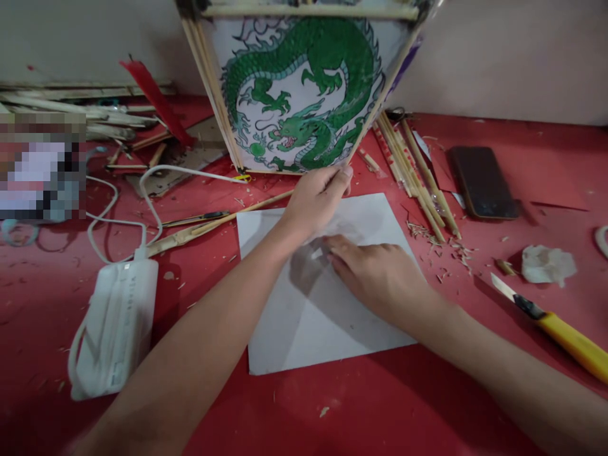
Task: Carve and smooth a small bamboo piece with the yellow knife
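A bamboo-stick frame [216, 95] with a green dragon picture [327, 57] stands tilted at the back. My left hand [316, 199] is closed at the frame's lower right corner, its thumb against or just in front of the bottom stick. What its curled fingers hold is hidden. Below it, my right hand [375, 272] pinches with thumb and fingertips over a white sheet [308, 342]. Something small, pale and shiny shows by those fingertips, too blurred to name. The sheet lies flat on the red table under both hands.
A white power strip [126, 316] with a cable is at left, near a red candle [156, 101]. Bamboo sticks [413, 174], a phone [482, 180], crumpled tissue [548, 263] and a yellow knife [570, 335] with bare blade lie at right. Shavings litter the red table [304, 411].
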Demonstrator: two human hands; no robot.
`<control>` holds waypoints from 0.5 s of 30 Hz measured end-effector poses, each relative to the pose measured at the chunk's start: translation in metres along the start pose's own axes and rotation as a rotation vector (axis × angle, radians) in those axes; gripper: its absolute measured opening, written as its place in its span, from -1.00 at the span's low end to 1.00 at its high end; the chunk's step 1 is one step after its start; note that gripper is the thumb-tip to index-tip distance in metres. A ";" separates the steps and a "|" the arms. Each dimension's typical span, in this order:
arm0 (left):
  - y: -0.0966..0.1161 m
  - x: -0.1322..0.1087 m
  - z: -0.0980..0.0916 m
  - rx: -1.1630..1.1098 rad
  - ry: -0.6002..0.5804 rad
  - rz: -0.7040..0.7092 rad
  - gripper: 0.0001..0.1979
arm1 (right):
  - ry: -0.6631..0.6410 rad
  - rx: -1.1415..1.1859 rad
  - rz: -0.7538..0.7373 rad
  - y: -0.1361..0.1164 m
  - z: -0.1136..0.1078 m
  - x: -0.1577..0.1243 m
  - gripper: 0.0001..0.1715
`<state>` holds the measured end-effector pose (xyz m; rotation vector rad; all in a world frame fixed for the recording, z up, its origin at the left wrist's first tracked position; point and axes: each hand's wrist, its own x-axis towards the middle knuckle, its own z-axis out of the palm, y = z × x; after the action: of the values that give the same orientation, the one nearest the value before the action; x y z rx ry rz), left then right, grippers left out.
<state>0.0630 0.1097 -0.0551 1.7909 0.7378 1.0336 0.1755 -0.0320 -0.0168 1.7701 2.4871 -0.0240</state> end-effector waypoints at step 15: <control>0.001 -0.001 0.000 -0.049 -0.023 -0.031 -0.49 | -0.007 0.014 -0.059 -0.002 -0.004 -0.006 -0.51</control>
<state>0.0626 0.1089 -0.0541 1.7416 0.7186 1.0009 0.1748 -0.0380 -0.0129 1.6983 2.5399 -0.0510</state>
